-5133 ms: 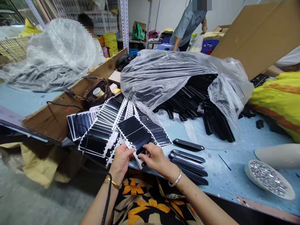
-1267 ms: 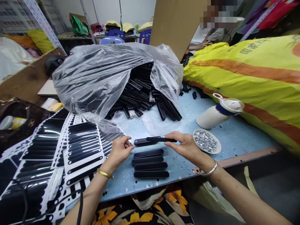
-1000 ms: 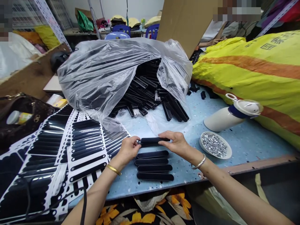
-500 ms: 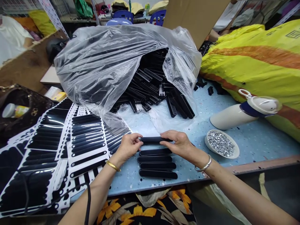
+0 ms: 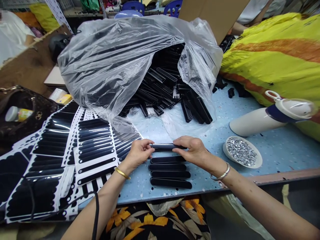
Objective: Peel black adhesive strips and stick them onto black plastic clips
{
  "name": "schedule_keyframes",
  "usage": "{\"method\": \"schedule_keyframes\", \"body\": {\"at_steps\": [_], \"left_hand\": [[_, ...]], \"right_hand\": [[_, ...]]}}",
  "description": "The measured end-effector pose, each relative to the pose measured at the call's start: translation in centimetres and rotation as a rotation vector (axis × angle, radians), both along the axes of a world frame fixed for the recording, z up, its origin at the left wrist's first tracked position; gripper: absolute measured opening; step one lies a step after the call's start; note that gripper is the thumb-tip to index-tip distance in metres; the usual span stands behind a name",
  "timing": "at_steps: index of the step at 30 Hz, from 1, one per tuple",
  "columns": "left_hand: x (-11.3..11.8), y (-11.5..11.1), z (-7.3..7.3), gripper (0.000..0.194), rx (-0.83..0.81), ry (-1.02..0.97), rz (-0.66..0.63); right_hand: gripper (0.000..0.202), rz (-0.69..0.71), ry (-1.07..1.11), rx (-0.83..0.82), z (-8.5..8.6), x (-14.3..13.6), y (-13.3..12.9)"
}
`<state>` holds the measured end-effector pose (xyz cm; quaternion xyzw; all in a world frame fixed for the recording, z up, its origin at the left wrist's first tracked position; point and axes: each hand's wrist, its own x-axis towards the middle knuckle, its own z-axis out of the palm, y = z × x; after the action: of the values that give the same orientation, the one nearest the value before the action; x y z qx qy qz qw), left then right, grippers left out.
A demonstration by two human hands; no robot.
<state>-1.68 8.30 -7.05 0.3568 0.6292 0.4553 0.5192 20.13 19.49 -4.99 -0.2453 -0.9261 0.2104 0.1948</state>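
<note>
A long, flat black bar with rounded ends (image 5: 163, 146) is held level just above the table. My left hand (image 5: 139, 152) pinches its left end between thumb and fingertips. My right hand (image 5: 194, 150) grips the right end, its fingers along the far edge and the thumb on the near side. The bar's upper face catches light. Closer to me, several similar black bars (image 5: 170, 174) lie side by side in a short stack of rows; the farthest is partly under my right hand. Sheets of black strip stickers (image 5: 96, 148) spread to the left of my left hand.
A clear plastic bag (image 5: 105, 60) spills black plastic pieces (image 5: 160, 90) behind my hands. To the right are a white bowl of small shiny bits (image 5: 242, 151), a tipped white bottle (image 5: 255, 122) and a yellow sack (image 5: 280, 56). A dark handbag (image 5: 42, 103) sits far left.
The held bar has tilted, so its upper face now shows a bright sheen. Both hands keep their grip on its ends. The whole view has shifted slightly.
</note>
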Motion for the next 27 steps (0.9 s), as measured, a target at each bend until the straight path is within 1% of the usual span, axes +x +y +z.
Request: {"method": "schedule_keyframes", "body": {"at_steps": [6,14,22,27], "left_hand": [[-0.07,-0.02,0.08,0.023,0.0,-0.017,-0.002],[-0.12,0.05,0.07,0.023,-0.006,-0.032,0.003],[-0.05,0.01,0.66,0.021,-0.017,-0.035,0.006],[-0.06,0.03,0.79,0.021,-0.021,-0.037,0.006]], "right_hand": [[0.007,-0.004,-0.058,0.012,0.12,-0.04,0.14],[0.007,-0.015,-0.077,-0.035,0.29,0.04,0.12],[0.007,-0.004,-0.121,-0.003,0.29,-0.19,0.22],[0.005,0.006,-0.143,0.035,0.17,-0.37,0.2]]}}
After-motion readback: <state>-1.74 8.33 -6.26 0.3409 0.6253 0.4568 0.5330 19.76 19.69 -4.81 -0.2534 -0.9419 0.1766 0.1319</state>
